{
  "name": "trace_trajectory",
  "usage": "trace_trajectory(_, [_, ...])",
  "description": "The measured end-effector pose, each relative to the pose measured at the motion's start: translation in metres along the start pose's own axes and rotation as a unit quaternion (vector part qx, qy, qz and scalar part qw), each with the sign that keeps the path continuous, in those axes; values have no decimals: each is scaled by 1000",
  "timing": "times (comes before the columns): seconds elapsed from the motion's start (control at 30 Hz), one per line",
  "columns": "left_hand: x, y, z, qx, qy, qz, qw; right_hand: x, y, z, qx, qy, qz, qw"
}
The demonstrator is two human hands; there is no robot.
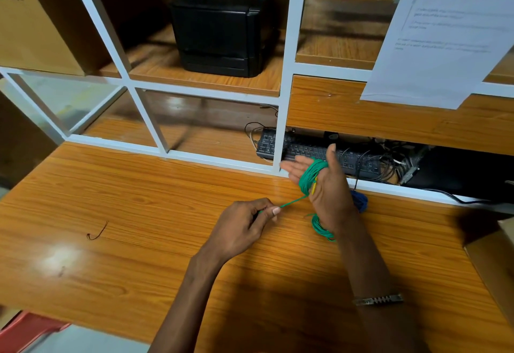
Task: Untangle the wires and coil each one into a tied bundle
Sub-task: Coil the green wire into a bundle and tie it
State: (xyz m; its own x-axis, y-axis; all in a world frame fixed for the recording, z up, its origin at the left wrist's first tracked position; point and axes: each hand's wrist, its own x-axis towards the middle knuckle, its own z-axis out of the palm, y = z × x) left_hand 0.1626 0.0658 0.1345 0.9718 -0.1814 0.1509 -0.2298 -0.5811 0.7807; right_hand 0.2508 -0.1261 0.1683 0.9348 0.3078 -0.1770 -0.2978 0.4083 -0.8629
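I am pinching the free end of the green wire [294, 201] in my left hand [244, 227], at 9 o'clock of my right hand [324, 185], whose straight fingers are carrying the coil wound around the palm. The wire is looking light, thin and springy, so I am judging that the loops need steady tension and that the tail is the best place to hold.

My right hand [322, 185] hides most of the blue wire [361, 202] behind it; text on the paper sheet [445, 33] is too blurred to read; the cardboard box [495, 263] runs off the frame's right edge
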Motion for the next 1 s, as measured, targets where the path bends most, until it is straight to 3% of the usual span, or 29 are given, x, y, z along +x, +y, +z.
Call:
trace_trajectory(0.17, [3,4,-15,36,100,63,992,-9,20,8,-204,-72,167,962])
trace_trajectory(0.23, [2,0,-18,2,131,65,989,-13,30,13,-208,-152,192,947])
trace_trajectory(0.43, [-3,-5,-23,-107,143,18,984,-18,28,23,-235,-271,206,911])
trace_trajectory(0.57, [-10,-3,-21,-154,146,-2,977,-19,27,21,-183,-354,244,884])
trace_trajectory(0.83, [-25,-1,-5,-323,168,-62,929,-29,32,26,-154,-376,222,886])
trace_trajectory(1.0, [-40,-3,2,-374,167,-93,907,-41,41,30,-126,-391,235,881])
